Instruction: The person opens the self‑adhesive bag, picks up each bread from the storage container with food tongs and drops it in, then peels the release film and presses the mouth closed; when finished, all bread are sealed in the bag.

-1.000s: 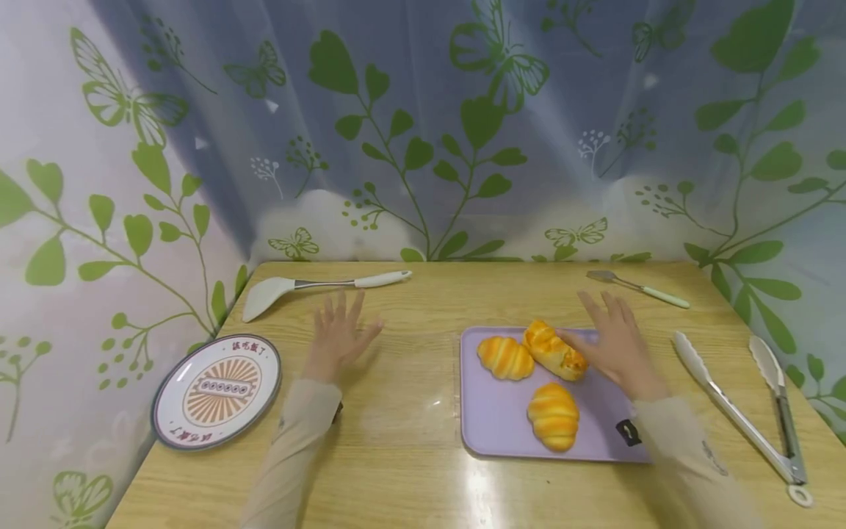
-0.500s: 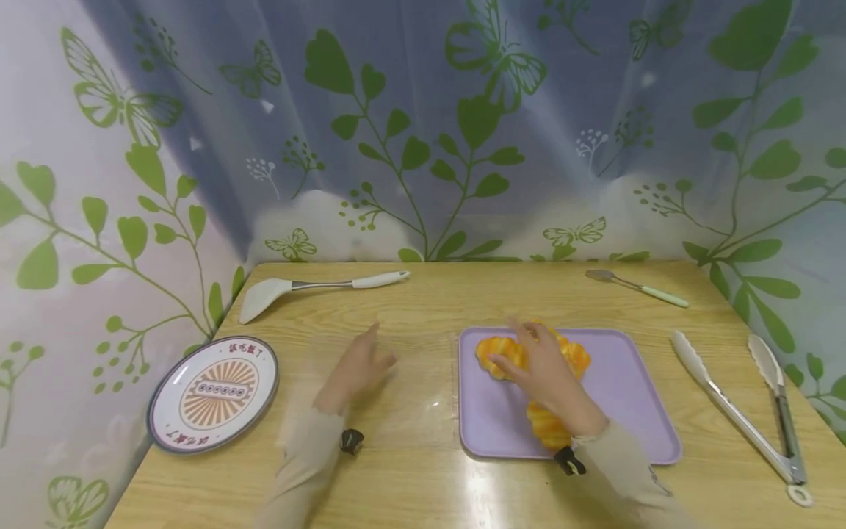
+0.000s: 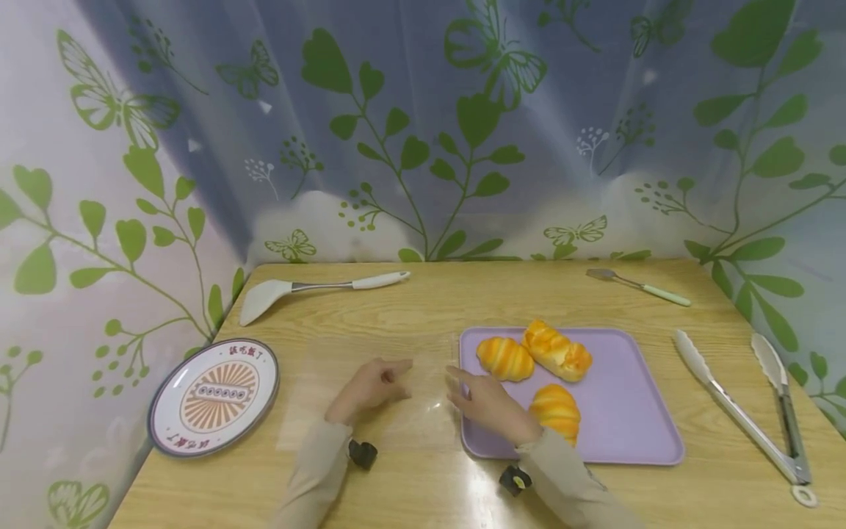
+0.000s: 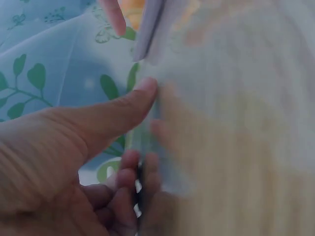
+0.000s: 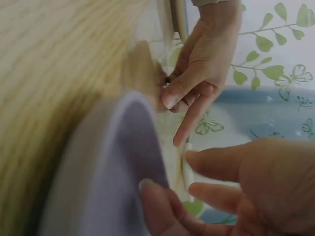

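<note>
My left hand (image 3: pixel 371 388) is just above the clear mat (image 3: pixel 410 430), index finger extended to the right and the other fingers loosely bent, holding nothing. Facing it, my right hand (image 3: pixel 494 408) hovers over the left edge of the purple tray (image 3: pixel 621 433), also holding nothing. On the tray lie a striped bread (image 3: pixel 505 358), a twisted bread (image 3: pixel 557 351) and another striped bread (image 3: pixel 555 411), partly behind my right forearm. The right wrist view shows my right hand (image 5: pixel 261 182) near the tray rim (image 5: pixel 133 103); whether it touches the rim I cannot tell.
A round plate (image 3: pixel 214 397) lies at the left. The white spatula (image 3: pixel 264 300) is behind it, near the table's back edge. At the back right is a small fork (image 3: pixel 664 296); metal tongs (image 3: pixel 750 419) lie spread right of the tray.
My right hand has moved left and nearer from over the breads to the tray's left edge. My left hand has shifted slightly right and nearer. The breads and tray look unmoved.
</note>
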`<state>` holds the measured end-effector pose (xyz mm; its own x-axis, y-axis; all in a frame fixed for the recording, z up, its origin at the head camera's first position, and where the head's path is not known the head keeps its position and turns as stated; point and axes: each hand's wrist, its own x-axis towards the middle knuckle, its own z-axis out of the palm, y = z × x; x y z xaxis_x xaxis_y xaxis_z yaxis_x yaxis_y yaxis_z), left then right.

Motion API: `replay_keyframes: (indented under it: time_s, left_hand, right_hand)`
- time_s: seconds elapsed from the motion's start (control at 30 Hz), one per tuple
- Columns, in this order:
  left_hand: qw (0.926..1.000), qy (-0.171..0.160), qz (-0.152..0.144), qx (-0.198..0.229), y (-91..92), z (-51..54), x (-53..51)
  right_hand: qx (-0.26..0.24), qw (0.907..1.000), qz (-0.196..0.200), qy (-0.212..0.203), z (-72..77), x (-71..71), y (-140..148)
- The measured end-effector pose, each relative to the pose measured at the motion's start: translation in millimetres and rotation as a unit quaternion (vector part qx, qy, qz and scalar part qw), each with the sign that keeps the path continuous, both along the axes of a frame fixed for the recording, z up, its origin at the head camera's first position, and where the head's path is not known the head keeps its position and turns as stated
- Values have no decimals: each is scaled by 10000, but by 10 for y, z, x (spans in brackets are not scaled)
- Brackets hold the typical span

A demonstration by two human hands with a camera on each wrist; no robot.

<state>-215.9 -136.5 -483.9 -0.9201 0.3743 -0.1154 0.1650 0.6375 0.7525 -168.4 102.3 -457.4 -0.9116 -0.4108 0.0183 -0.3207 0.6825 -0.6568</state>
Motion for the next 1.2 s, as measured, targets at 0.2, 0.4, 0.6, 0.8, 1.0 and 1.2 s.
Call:
replay_keyframes:
  time_s: [0.2, 0.4, 0.6, 0.8, 1.0, 1.2]
  left_hand:
    - [9985, 177, -302, -417, 17, -31, -23]
    - [9989, 24, -171, -424, 53, -17, -71]
    - [9993, 99, 250, -277, 53, -39, -25]
    - [9983, 242, 522, -86, 44, -52, -2]
    - [9975, 426, 531, 212, -14, -78, 5]
    - [9920, 786, 772, 609, -44, -13, 49]
  right_hand:
    - [303, 9983, -158, -470, -38, 4, -67]
    - [472, 9966, -249, -625, -51, -41, -80]
    - [395, 9971, -234, -607, -81, -34, -85]
    - [353, 9975, -238, -567, -106, -42, -94]
    - [169, 9978, -274, -576, -110, -31, -101]
    - [27, 9985, -171, -514, -116, -22, -60]
